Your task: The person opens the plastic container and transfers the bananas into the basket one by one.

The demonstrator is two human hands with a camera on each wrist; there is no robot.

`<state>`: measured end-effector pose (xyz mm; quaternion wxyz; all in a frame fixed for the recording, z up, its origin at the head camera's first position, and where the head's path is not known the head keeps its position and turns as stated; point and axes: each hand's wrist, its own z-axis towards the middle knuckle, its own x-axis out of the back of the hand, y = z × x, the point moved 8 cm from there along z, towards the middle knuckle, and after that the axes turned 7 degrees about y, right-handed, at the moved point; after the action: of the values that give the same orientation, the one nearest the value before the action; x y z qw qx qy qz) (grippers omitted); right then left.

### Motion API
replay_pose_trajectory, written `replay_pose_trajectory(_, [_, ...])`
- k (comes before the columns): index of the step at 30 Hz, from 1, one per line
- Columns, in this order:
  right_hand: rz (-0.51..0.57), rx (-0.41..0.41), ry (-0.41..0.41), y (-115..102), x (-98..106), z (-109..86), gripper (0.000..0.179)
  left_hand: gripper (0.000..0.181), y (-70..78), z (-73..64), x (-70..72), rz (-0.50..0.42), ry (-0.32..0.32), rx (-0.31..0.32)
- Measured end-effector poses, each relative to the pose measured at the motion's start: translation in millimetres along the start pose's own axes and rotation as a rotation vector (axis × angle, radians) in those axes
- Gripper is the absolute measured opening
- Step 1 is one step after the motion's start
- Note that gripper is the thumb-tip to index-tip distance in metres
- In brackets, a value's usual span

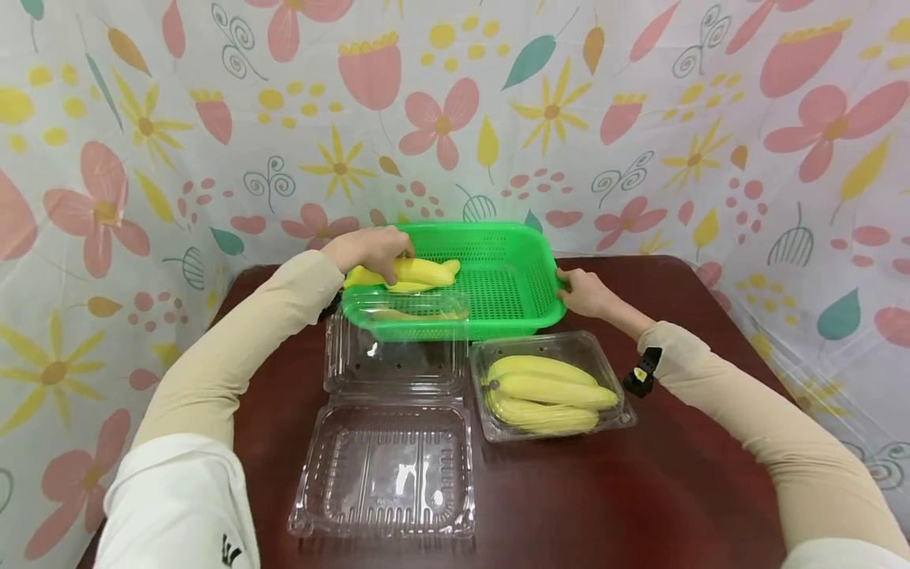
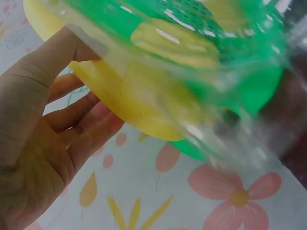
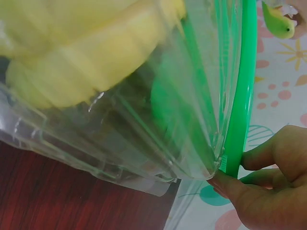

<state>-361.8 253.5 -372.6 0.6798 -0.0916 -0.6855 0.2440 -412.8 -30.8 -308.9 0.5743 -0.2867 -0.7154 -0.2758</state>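
Inside the left end of the green mesh basket, my left hand grips a cluster of yellow bananas. The left wrist view has the thumb above and the fingers below a banana. Another yellow piece lies lower in the basket, seen through a clear plastic lid. At the basket's right end my right hand pinches the rim; in the right wrist view the thumb and fingers close on the green edge.
An open clear clamshell box stands front left, its raised lid overlapping the basket's front. Beside it sits a closed clear box with several bananas inside. All rest on a dark red table before a flowered curtain.
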Motion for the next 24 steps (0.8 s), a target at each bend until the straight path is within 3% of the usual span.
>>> replay_pose_trajectory(8, [-0.003,-0.006,0.016,3.1,2.9,-3.5,0.053,0.047,10.5,23.5,-8.5,-0.015,-0.074,0.003])
replay_pose_trajectory(13, [-0.002,0.0,0.008,4.1,-0.9,-4.8,0.053,0.05,7.1,35.7,-27.7,-0.017,-0.149,0.021])
replay_pose_trajectory(18, [0.014,-0.001,0.005,3.0,-3.6,-5.6,0.052,0.047,2.0,42.2,-46.8,-0.004,-0.203,0.038])
replay_pose_trajectory(24, [0.016,0.017,0.018,0.3,0.8,-3.0,0.052,0.04,0.7,44.3,-55.6,0.017,-0.281,0.047])
